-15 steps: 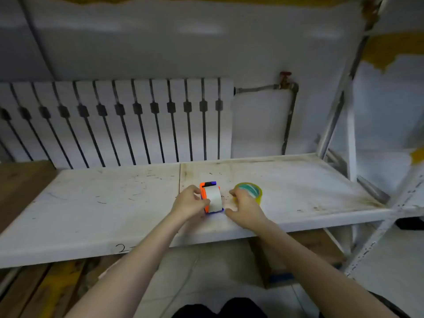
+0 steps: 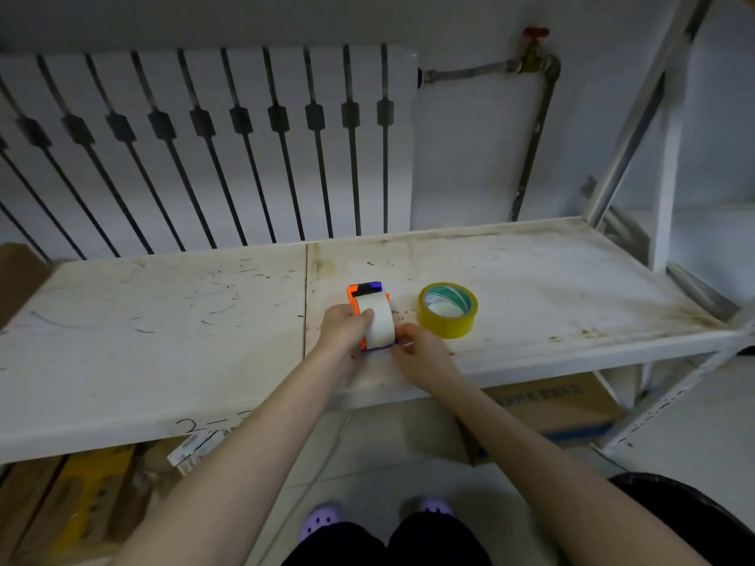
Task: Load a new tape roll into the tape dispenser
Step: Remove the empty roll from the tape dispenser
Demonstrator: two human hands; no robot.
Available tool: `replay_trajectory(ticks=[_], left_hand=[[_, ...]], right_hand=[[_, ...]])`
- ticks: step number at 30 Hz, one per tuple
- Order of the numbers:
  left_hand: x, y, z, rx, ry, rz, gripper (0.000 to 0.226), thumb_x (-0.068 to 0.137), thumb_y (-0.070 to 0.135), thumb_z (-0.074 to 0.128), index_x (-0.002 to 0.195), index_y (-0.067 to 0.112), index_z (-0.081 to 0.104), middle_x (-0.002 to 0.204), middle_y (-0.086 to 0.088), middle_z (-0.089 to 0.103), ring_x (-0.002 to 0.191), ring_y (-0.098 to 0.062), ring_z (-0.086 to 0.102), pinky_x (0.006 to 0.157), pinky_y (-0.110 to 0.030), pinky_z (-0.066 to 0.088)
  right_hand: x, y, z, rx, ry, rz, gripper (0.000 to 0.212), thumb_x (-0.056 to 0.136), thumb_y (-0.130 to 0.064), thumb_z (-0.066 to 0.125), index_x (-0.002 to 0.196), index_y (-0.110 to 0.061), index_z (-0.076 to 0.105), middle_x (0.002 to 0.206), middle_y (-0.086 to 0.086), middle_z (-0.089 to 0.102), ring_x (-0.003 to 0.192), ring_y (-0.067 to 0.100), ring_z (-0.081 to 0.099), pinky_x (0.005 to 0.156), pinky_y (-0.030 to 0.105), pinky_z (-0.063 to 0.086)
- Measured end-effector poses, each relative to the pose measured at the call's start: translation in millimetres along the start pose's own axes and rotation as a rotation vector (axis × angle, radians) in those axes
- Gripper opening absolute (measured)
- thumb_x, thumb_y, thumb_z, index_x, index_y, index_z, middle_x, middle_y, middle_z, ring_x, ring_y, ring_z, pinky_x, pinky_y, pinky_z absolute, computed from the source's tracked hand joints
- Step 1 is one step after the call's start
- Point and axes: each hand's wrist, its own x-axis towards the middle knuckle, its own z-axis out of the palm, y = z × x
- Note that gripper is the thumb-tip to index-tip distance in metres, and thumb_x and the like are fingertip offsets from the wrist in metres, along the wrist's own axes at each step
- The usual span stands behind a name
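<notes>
An orange tape dispenser (image 2: 354,294) with a blue and black front piece rests on the white shelf board (image 2: 163,320), with a white tape roll (image 2: 380,320) seated in it. My left hand (image 2: 343,328) grips the dispenser's left side, thumb on the white roll. My right hand (image 2: 416,353) is closed at the roll's near right edge, fingertips touching the dispenser's lower corner. A yellowish clear tape roll (image 2: 447,310) lies flat on the board just right of the dispenser, apart from both hands.
A white radiator (image 2: 204,136) and a pipe with a red valve (image 2: 535,34) stand behind the shelf. The metal shelf frame (image 2: 637,116) rises at the right. Cardboard boxes (image 2: 551,406) sit under the board. My feet in purple shoes (image 2: 322,518) show below.
The view has tilted down. My right hand has shifted left off the yellow roll's side, onto the near right corner of the dispenser. My left hand stays on the dispenser.
</notes>
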Motion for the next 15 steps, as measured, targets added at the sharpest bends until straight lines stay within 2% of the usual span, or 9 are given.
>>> replay_trajectory(ticks=[2,4,6,8,10,13,15], left_hand=[[0.0,1.3,-1.6,-0.083,0.0,-0.034,0.016,0.091,0.007,0.05,0.076,0.01,0.055,0.095,-0.015,0.058,0.084,-0.03,0.055,0.056,-0.03,0.041],[-2.2,4.5,-5.0,-0.206,-0.038,-0.084,0.012,0.092,0.007,0.049,0.097,0.006,0.059,0.1,-0.015,0.058,0.087,-0.03,0.056,0.06,-0.034,0.045],[-4.2,6.4,-9.6,-0.335,-0.086,-0.152,0.03,0.093,0.009,0.05,0.122,0.002,0.053,0.104,-0.015,0.06,0.093,-0.029,0.057,0.07,-0.041,0.05],[-8.7,8.3,-14.4,-0.423,-0.139,-0.193,0.036,0.094,0.01,0.049,0.129,0.002,0.047,0.095,-0.011,0.061,0.09,-0.026,0.059,0.075,-0.04,0.05],[-14.0,10.3,-19.4,-0.48,-0.187,-0.21,0.036,0.094,0.011,0.049,0.129,0.003,0.046,0.088,-0.007,0.061,0.08,-0.021,0.06,0.074,-0.037,0.051],[-16.8,12.1,-30.0,-0.554,-0.197,-0.231,0.035,0.094,0.012,0.049,0.128,0.006,0.047,0.09,-0.008,0.062,0.08,-0.021,0.06,0.077,-0.04,0.051],[-17.2,14.6,-39.3,-0.594,-0.196,-0.262,0.027,0.095,0.014,0.048,0.121,0.009,0.049,0.089,-0.008,0.063,0.079,-0.021,0.061,0.071,-0.037,0.051]], right_hand=[[0.1,1.4,-1.0,0.124,0.053,0.082,0.019,0.092,-0.016,0.047,0.101,-0.009,0.063,0.095,0.009,0.068,0.088,0.024,0.062,0.076,0.031,0.047],[0.3,-0.8,-2.7,0.339,0.06,0.184,0.02,0.095,-0.021,0.045,0.093,-0.007,0.06,0.082,0.01,0.068,0.078,0.025,0.064,0.076,0.037,0.053],[-0.6,-6.6,-6.0,0.616,-0.009,0.293,0.023,0.096,-0.024,0.047,0.089,-0.005,0.058,0.075,0.012,0.067,0.068,0.022,0.065,0.071,0.032,0.056],[-3.8,-13.5,-10.9,0.834,-0.068,0.367,0.019,0.095,-0.023,0.051,0.091,-0.005,0.058,0.078,0.015,0.067,0.068,0.023,0.067,0.067,0.028,0.057],[-8.1,-17.4,-15.7,1.017,-0.121,0.398,0.018,0.093,-0.018,0.054,0.1,-0.002,0.057,0.086,0.019,0.067,0.072,0.026,0.069,0.07,0.028,0.058],[-15.2,-16.7,-19.9,1.051,-0.164,0.389,0.021,0.092,-0.012,0.053,0.109,0.0,0.056,0.095,0.02,0.068,0.084,0.027,0.069,0.076,0.029,0.058],[-20.5,-15.8,-22.5,0.957,-0.161,0.374,0.017,0.092,-0.01,0.052,0.108,-0.005,0.054,0.097,0.013,0.066,0.084,0.022,0.067,0.074,0.028,0.056]])
